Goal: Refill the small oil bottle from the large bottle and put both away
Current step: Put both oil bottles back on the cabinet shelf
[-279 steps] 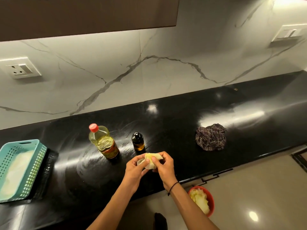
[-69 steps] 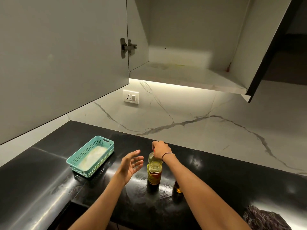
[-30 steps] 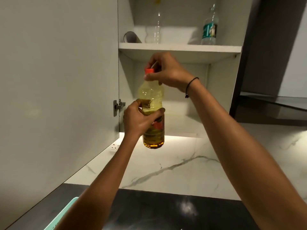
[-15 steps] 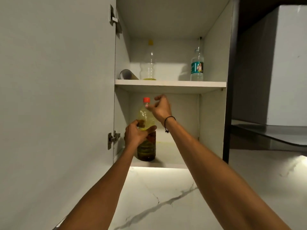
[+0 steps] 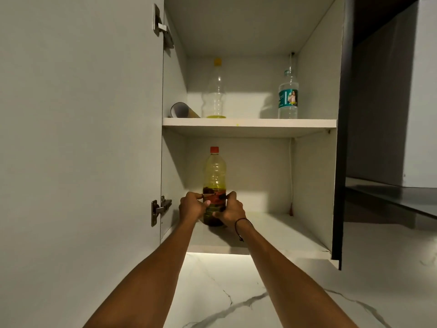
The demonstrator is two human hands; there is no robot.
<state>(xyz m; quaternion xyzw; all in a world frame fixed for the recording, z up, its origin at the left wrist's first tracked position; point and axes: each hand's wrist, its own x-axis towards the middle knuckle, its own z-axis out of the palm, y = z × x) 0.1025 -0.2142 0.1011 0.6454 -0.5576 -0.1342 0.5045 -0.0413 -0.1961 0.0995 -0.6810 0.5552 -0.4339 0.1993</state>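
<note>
Oil makes the large bottle (image 5: 214, 183) heavy and maybe slippery, so low on its fat part is the best place to hold. Left hand (image 5: 191, 207) and right hand (image 5: 229, 211) both grip it there. A moment ago the right hand was near the cap; now the bottle stands on the bottom shelf (image 5: 279, 229).

Large bottle (image 5: 214, 176) upright on lower shelf (image 5: 272, 233), left hand (image 5: 191, 207) and right hand (image 5: 230, 212) either side

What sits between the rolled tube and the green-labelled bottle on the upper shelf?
In the head view, only a clear bottle with a yellow cap stands between the tube and the green-labelled bottle; the shelf beyond it is bare.
</note>
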